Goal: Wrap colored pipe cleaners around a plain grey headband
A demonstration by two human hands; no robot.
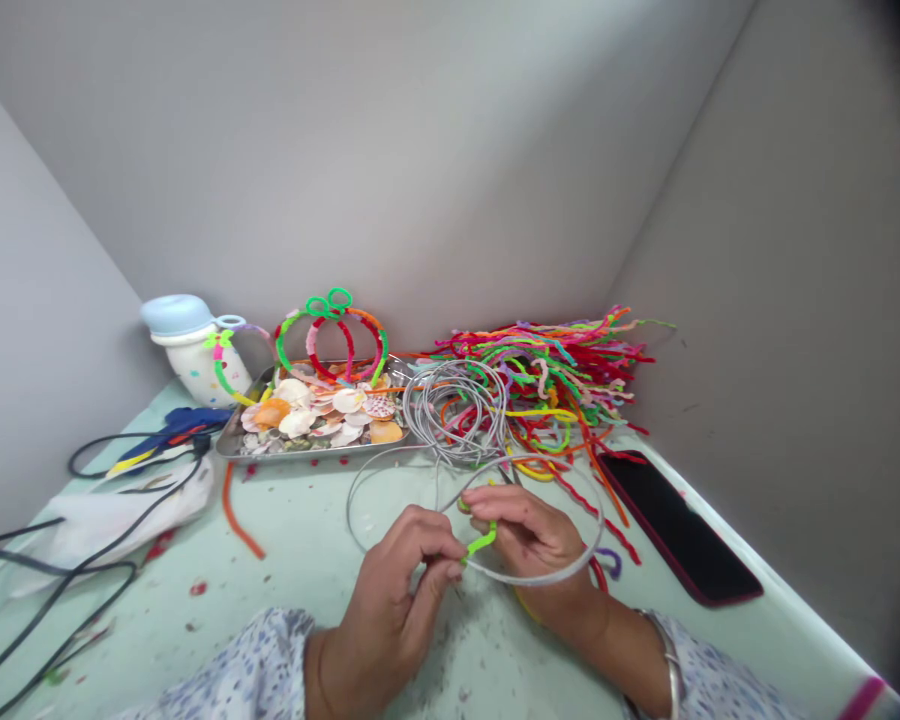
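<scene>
Your left hand (401, 590) and right hand (529, 530) both pinched a fuzzy lime-green pipe cleaner (481, 543) against a thin grey wire hoop (562, 572), low over the pale green table (300, 530), near a tangled pile of pipe cleaners (555, 375).

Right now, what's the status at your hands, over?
Left hand pinches green pipe cleaner. Right hand grips grey hoop beside it. Phone lies off right, untouched.
</scene>
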